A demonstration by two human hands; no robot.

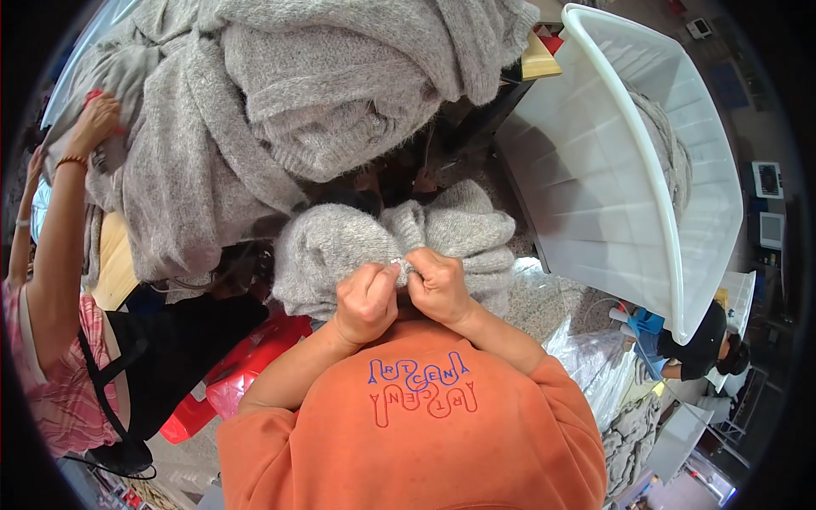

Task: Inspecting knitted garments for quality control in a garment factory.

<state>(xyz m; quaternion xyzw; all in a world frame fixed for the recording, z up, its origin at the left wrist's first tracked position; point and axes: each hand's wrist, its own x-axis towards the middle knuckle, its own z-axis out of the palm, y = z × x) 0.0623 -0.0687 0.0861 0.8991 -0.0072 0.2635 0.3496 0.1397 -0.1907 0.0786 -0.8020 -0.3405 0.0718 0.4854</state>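
Observation:
A fuzzy grey knit garment lies bunched in front of my chest. My left hand is closed in a pinch on its near edge. Right beside it, my right hand pinches the same edge, the knuckles of both hands almost meeting. A small whitish bit of the knit shows between the fingertips. Whether anything finer is held there is too small to tell.
A large heap of grey knitwear covers the table ahead. A tall white plastic bin stands at right, with more grey knit inside. At left, a co-worker's hand touches the heap. Red plastic lies beside my left arm.

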